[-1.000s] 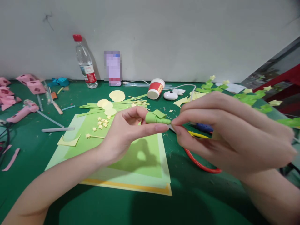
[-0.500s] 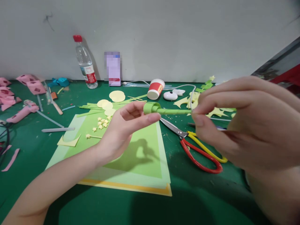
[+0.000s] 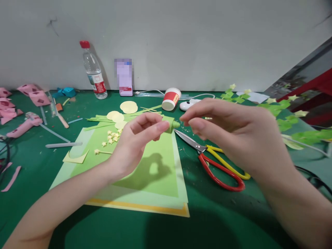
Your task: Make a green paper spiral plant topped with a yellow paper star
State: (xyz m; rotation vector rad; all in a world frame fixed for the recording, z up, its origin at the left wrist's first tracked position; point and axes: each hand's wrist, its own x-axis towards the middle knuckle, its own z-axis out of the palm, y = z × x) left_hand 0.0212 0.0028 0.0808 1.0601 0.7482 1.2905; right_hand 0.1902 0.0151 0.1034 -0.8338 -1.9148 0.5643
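Observation:
My left hand point(image 3: 140, 138) pinches a rolled green paper strip point(image 3: 171, 124) between thumb and fingers, above the stacked paper sheets. Only a short coil with a small stepped tip shows past the thumb; the rest is behind my fingers. My right hand point(image 3: 230, 128) hovers just right of that tip, thumb and forefinger apart with nothing between them. Beneath it on the table lie scissors point(image 3: 201, 148) with one red and one yellow handle. Small folded paper stars point(image 3: 112, 137) lie on the green sheet point(image 3: 109, 183), left of my left hand, beside a star on a thin stem point(image 3: 100, 152).
Green strips point(image 3: 100, 119) and pale yellow paper circles point(image 3: 129, 107) lie behind the sheets. A bottle point(image 3: 94, 74), phone point(image 3: 125, 77), tipped paper cup point(image 3: 171, 99) and white case point(image 3: 185, 105) stand or lie near the wall. Pink paper pieces point(image 3: 38, 97) are left, green leafy stems point(image 3: 282, 110) right.
The long green stem that stretched between both hands now shows only as a short coil at my left hand. My right hand has let go, its fingers parted.

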